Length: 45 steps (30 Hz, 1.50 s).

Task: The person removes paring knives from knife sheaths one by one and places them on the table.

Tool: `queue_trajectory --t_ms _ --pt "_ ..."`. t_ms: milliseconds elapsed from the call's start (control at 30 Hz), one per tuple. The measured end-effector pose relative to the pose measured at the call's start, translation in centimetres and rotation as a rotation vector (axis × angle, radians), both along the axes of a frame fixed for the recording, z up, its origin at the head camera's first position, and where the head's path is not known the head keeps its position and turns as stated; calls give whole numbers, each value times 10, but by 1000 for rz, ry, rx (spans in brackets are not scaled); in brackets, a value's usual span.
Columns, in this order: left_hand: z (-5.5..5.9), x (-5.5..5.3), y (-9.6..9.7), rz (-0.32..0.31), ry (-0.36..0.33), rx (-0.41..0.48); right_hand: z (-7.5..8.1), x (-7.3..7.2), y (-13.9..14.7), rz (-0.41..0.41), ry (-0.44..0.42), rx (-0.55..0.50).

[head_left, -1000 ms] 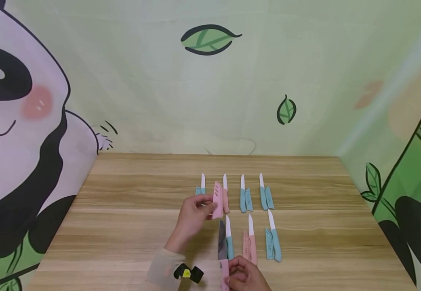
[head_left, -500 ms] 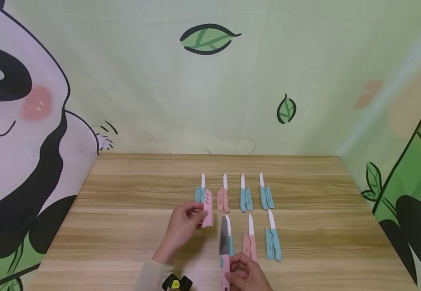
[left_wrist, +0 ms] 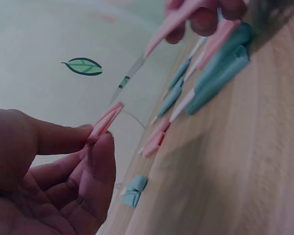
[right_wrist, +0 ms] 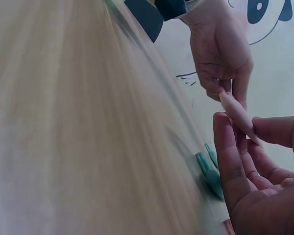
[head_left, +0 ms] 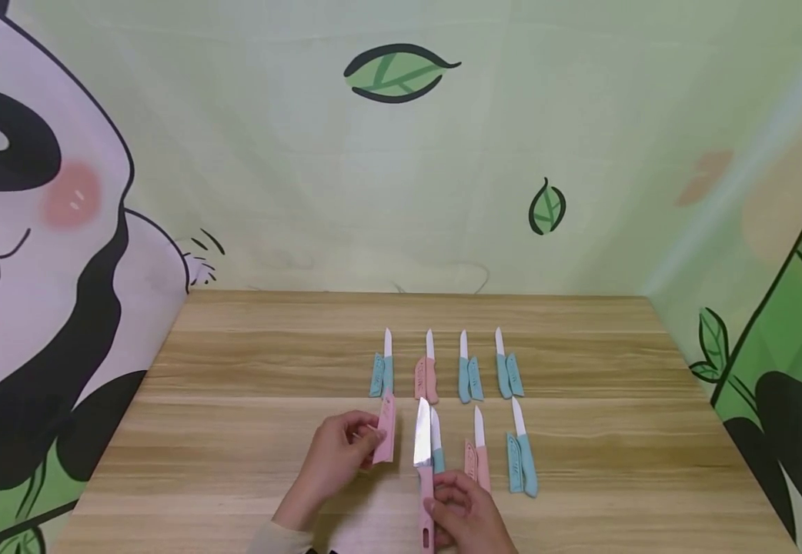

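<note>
My left hand (head_left: 337,454) pinches a pink slotted knife sheath (head_left: 385,428) between thumb and fingers, held above the table. In the left wrist view the sheath (left_wrist: 106,121) points up toward the blade. My right hand (head_left: 469,511) grips the pink handle of a larger knife (head_left: 426,492), its shiny metal blade (head_left: 422,435) pointing away from me. That blade stands just right of the sheath, apart from it. Right behind the held knife lies a blue-handled paring knife (head_left: 437,442), partly covered by it. From the right wrist view, the handle (right_wrist: 237,113) sits between thumb and fingertips.
Small white-bladed knives lie in two rows on the wooden table (head_left: 235,431), most with sheaths beside them. The back row has a pink knife (head_left: 431,377) among blue ones (head_left: 502,373). In front lie another pink knife (head_left: 482,454) and a blue one (head_left: 527,462). A printed backdrop (head_left: 290,169) stands behind.
My left hand has drawn the sheath left and toward me, away from the back-row pink knife. The held knife has moved slightly forward, and its blade has turned from dark to bright.
</note>
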<state>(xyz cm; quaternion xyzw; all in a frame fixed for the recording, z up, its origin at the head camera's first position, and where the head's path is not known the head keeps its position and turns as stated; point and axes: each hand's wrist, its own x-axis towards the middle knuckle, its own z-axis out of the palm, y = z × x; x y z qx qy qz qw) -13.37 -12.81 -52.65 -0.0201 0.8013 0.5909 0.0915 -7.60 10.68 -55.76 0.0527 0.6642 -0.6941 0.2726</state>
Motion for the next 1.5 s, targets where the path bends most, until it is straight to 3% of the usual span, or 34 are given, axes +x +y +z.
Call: queue_trajectory --t_ms 333,633,867,1067,1233,1500 --pt "-11 20 -8 -102 -45 -108 2 -3 -14 -4 83 36" --pt "-15 32 -14 -110 -99 -140 9 -6 -31 -10 139 210" --pt "-17 35 -15 -103 -148 -149 12 -8 -44 -22 198 321" --pt "-18 34 -14 -97 -124 -181 10 -9 -54 -6 260 385" --pt "-18 34 -12 -81 -79 -265 11 -9 -60 8 333 483" --pt "-17 35 -8 -63 -27 -373 12 -16 -68 68 314 643"
